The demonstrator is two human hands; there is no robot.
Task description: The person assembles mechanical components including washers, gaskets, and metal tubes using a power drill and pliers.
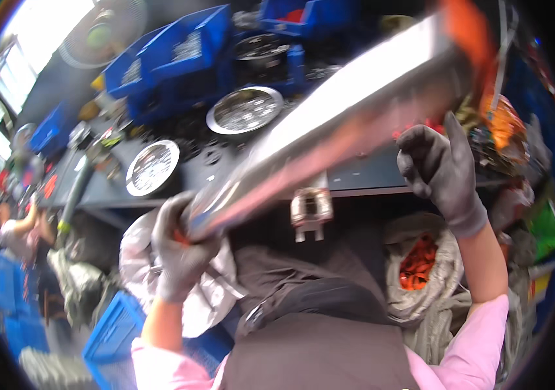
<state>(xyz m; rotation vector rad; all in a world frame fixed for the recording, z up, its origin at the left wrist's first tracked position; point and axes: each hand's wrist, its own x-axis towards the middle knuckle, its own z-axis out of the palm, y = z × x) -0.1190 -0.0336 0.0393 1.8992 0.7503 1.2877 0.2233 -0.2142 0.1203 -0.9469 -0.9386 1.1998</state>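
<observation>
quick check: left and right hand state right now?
Left hand: closed around the lower end of the long metal bar.
Right hand: open, fingers loosely curled, just beside the bar; contact cannot be told.

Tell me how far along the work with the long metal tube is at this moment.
Done: nothing finished is visible. In hand: the left hand grips the lower end of the long metal tube, blurred and slanting up over the bench; the right hand is off it, fingers loosely curled. Left: round metal trays of small parts sit on the bench, and a clamp at its edge stands empty.
</observation>
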